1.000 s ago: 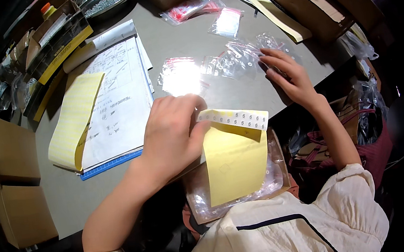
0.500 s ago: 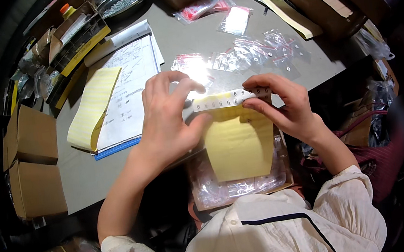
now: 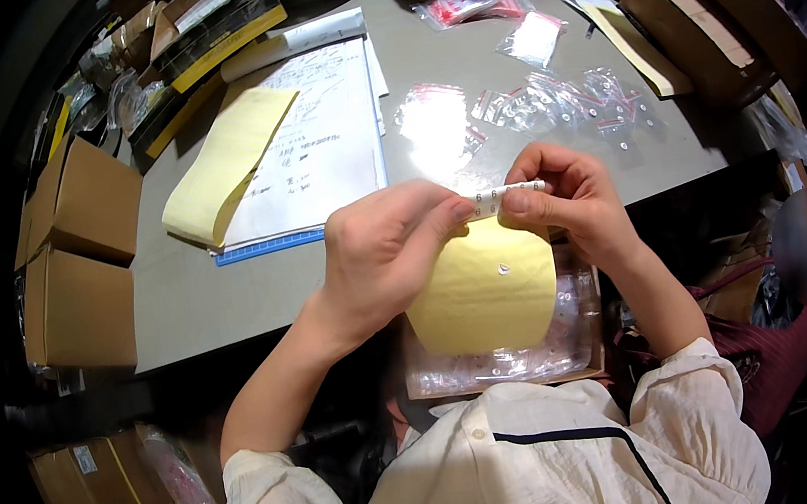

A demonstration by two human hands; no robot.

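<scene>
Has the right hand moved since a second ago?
Yes. The right hand left the clear plastic bags on the table, coming toward the body to pinch the white strip.

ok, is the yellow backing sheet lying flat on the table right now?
No. The yellow backing sheet hangs below a white label strip pinched between the left hand and the right hand, held up near the table edge.

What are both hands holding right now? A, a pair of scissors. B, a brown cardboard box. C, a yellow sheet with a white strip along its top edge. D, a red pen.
C: the left hand and the right hand pinch the white strip at the top of the yellow sheet, which hangs below them.
</scene>
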